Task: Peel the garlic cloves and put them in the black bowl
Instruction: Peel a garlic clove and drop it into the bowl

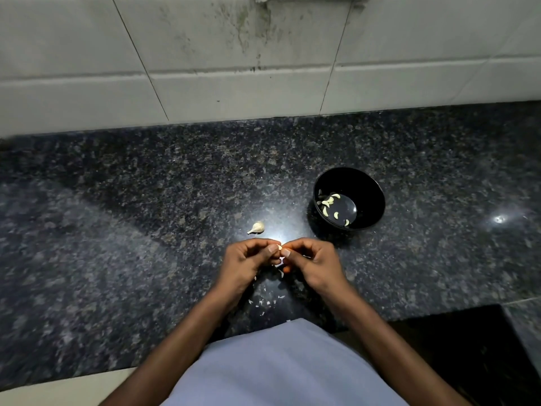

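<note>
My left hand (247, 260) and my right hand (311, 260) meet above the dark granite counter (146, 215), fingertips together. Between the thumbs and fingers they pinch a small garlic clove (280, 248), mostly hidden by the fingers. A black bowl (371, 183) stands to the upper right of my hands and holds several peeled pale cloves (329, 202). An unpeeled piece of garlic (257, 227) lies on the counter just above and left of my left hand.
White bits of garlic skin (263, 303) are scattered on the counter under and below my hands. A tiled wall (263, 68) rises behind the counter. A dark opening (468, 347) lies at the lower right past the counter edge.
</note>
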